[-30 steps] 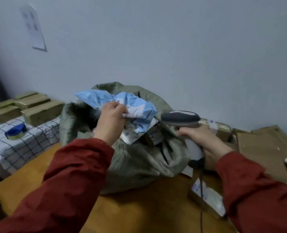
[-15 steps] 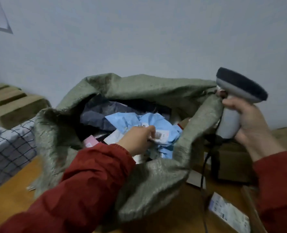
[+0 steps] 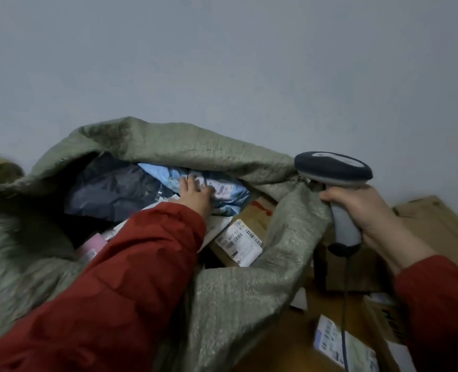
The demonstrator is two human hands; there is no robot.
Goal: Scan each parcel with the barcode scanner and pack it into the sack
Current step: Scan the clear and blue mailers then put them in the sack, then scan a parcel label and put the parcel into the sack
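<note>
From the head camera, I am seeing my left hand (image 3: 195,196) reaching into the open mouth of the green woven sack (image 3: 236,291), fingers lying fairly straight and spread, pressing on the blue parcel (image 3: 229,196) without curling round it. That parcel is sitting inside the sack, near the far rim, beside a dark parcel (image 3: 110,189) and above a cardboard box (image 3: 252,218) with a white barcode label; a pink parcel (image 3: 93,244) is peeking out by my red sleeve. My right hand (image 3: 370,216) is gripping the handle of the barcode scanner (image 3: 332,170), holding it upright at the sack's right rim, which is touching it under the head. Its cable is hanging down over a labelled parcel (image 3: 338,342) lying on the desk (image 3: 284,342).
</note>
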